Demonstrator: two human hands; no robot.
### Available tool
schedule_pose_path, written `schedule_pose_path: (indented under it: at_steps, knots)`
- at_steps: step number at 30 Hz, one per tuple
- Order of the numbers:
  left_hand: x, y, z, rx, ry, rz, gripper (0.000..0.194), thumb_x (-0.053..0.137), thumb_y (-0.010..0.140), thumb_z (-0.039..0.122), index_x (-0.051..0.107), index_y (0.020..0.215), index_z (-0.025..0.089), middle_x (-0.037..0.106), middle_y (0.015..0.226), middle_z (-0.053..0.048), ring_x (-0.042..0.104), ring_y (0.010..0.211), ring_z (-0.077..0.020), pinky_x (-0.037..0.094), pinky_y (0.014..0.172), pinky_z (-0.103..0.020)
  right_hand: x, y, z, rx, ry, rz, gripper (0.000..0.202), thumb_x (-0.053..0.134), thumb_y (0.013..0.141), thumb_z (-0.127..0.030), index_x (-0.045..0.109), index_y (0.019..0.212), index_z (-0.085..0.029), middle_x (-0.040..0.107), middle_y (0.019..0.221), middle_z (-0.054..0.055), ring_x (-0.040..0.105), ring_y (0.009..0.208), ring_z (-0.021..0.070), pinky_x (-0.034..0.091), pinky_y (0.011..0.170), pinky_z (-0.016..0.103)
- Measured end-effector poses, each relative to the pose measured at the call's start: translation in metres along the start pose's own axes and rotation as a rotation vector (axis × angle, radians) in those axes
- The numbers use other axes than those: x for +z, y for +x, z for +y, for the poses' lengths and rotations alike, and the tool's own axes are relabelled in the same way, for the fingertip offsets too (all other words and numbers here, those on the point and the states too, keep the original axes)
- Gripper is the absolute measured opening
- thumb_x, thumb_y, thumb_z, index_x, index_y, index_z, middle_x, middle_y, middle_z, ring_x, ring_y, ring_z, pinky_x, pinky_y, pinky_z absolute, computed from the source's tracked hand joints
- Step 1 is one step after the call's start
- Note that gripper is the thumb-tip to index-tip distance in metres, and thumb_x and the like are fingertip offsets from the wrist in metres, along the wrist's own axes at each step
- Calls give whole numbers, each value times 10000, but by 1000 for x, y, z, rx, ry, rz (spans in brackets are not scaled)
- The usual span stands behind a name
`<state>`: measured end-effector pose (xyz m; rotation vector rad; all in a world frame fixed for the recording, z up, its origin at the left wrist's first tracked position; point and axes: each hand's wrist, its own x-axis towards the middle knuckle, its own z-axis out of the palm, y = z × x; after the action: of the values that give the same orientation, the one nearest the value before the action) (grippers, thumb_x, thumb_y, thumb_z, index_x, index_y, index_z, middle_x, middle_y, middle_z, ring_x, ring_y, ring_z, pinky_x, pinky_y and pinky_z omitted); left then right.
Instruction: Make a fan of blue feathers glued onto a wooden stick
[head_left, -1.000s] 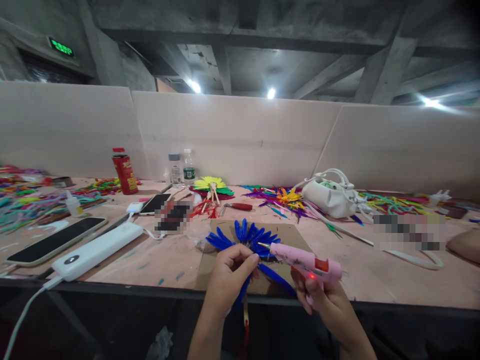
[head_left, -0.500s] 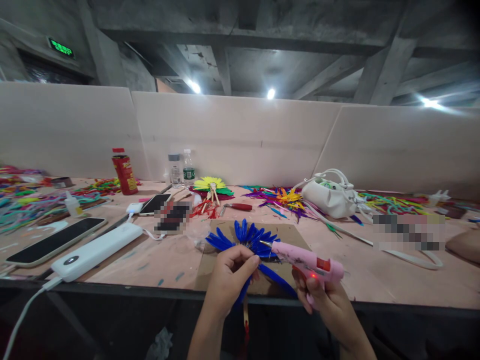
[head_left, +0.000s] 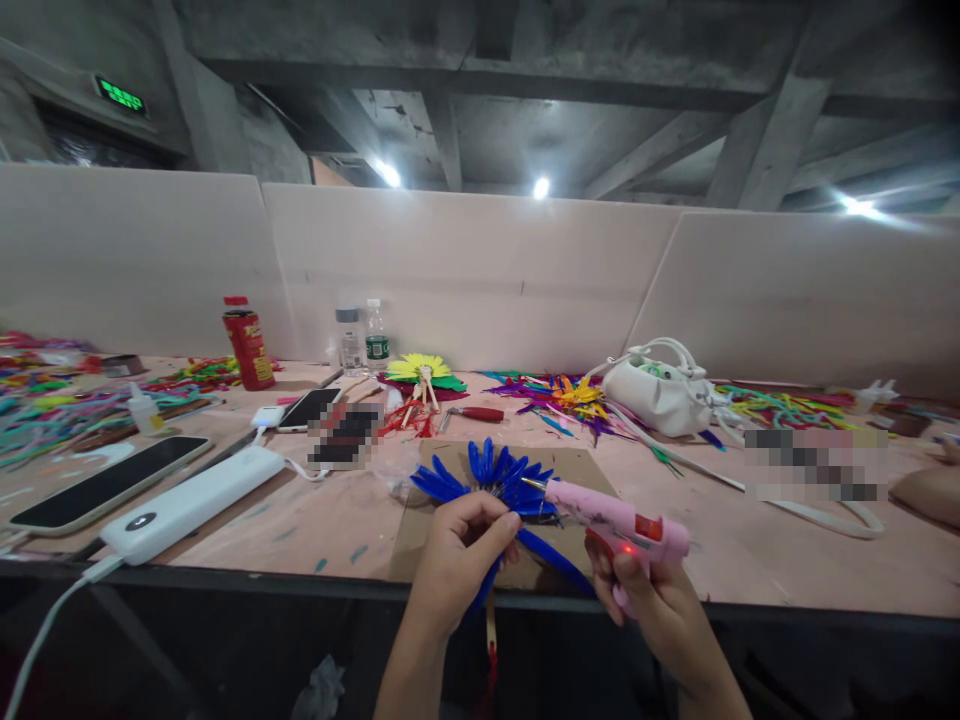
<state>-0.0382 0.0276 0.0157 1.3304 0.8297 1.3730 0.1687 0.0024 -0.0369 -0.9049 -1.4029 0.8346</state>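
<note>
A fan of blue feathers is spread over a piece of brown cardboard at the table's near edge. My left hand is closed, thumb against fingers, at the fan's base; its fingertips are partly hidden. My right hand is wrapped round a pink glue gun with a glowing red light. The gun's metal nozzle points left, over the feathers near the fan's middle. A wooden stick with a red tassel hangs below the fan, past the table edge.
A white power bank, phones and a red bottle stand or lie to the left. Behind are a yellow feather fan, a red-handled tool and loose feathers. To the right sits a white handbag; another person's arm shows at the edge.
The glue gun has shifted very slightly to the right. My left hand stays at the base of the blue feather fan.
</note>
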Motion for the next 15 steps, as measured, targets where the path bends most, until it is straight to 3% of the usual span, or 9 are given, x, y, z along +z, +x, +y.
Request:
schedule_pose_path:
  at_steps: [8, 15]
  knots:
    - [-1, -1, 0, 4, -6, -7, 271, 804, 788, 352, 670, 636, 172, 623, 515, 24, 509, 478, -90, 373, 480, -183, 2, 1, -4, 3, -11, 5, 513, 529, 959, -700, 564, 821, -208, 442, 544, -64, 386, 450, 110, 226, 507, 286]
    - [-4, -1, -2, 6, -75, 7, 243, 790, 813, 383, 742, 729, 160, 616, 525, 20, 485, 477, -82, 350, 461, -173, 3, 0, -12, 27, -12, 42, 532, 588, 916, -704, 647, 862, -177, 606, 729, 12, 435, 457, 98, 305, 486, 276]
